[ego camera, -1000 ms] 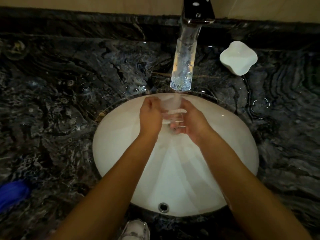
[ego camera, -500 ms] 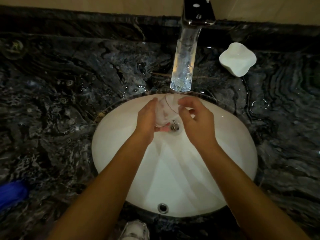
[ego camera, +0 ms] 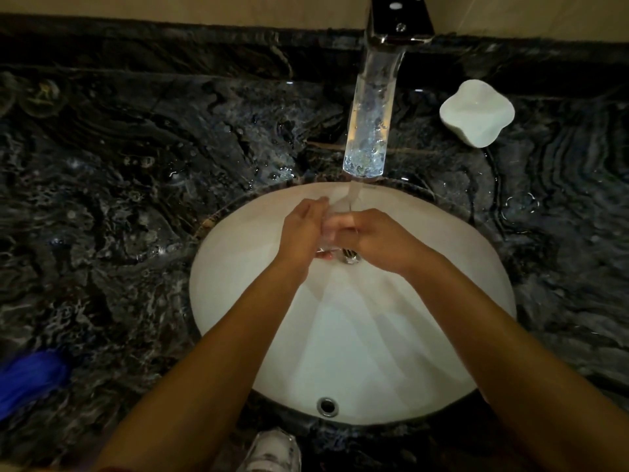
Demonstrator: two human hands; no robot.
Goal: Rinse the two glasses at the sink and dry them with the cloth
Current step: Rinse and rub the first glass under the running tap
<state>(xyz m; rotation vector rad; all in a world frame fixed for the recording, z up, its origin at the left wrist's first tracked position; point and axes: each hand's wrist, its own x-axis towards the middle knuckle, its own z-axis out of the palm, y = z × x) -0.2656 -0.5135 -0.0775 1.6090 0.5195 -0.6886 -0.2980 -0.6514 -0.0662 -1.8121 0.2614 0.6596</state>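
A clear glass (ego camera: 335,212) is held over the white sink basin (ego camera: 238,301), under the water running from the glass-spouted tap (ego camera: 369,124). My left hand (ego camera: 301,233) grips the glass from the left side. My right hand (ego camera: 374,238) closes on it from the right, fingers curled across its wall. The glass is largely hidden between the two hands; only its upper part shows. A blue cloth (ego camera: 30,376) lies on the counter at the far left edge. No second glass is in view.
Dark marbled wet countertop (ego camera: 119,182) surrounds the basin. A white soap dish (ego camera: 476,112) sits right of the tap. The drain (ego camera: 350,257) shows just below my hands, the overflow hole (ego camera: 327,406) at the near rim. A white shoe (ego camera: 272,451) is below.
My right hand, which had opened away from the glass half a second ago, has come back and closed on it. Both hands stay under the running water.
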